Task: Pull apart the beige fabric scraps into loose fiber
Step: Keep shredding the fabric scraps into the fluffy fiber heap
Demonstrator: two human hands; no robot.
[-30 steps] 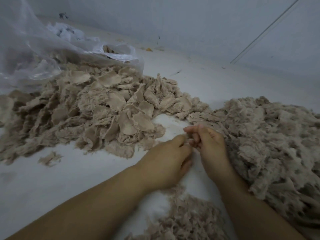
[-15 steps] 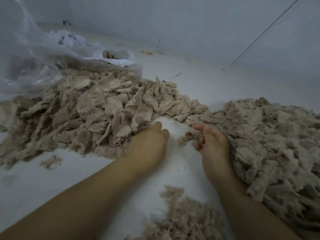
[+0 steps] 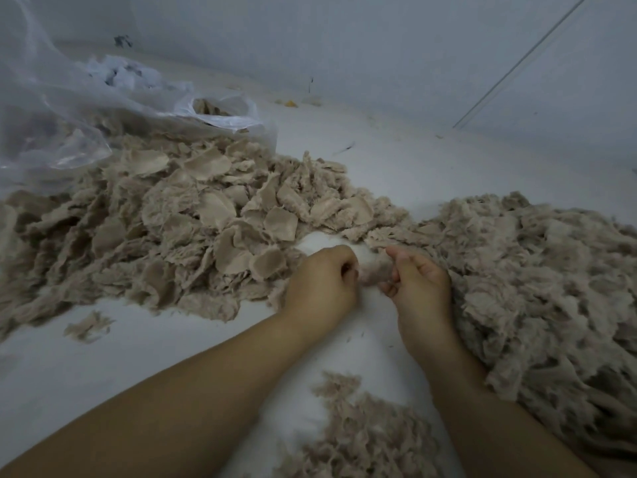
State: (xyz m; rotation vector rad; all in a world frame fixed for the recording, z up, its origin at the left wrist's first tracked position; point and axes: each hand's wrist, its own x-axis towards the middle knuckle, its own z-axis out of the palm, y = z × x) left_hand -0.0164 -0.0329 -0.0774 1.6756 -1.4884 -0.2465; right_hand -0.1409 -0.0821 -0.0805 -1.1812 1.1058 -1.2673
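Note:
A broad heap of beige fabric scraps (image 3: 165,222) covers the white surface at left and centre. A large mound of loose beige fiber (image 3: 537,277) lies at right. Between the two, my left hand (image 3: 320,288) and my right hand (image 3: 418,288) face each other with curled fingers. A small beige scrap (image 3: 372,276) stretches between them, blurred; each hand pinches one side of it. Both forearms reach in from the bottom edge.
A clear plastic bag (image 3: 62,108) lies at the back left, partly over the scraps. A smaller patch of fiber (image 3: 358,439) sits between my forearms. One stray tuft (image 3: 88,326) lies at left. A white wall (image 3: 379,46) rises behind.
My left hand reached into the scrap heap half a second ago and has come back to meet my right hand. A scrap is now held between both hands.

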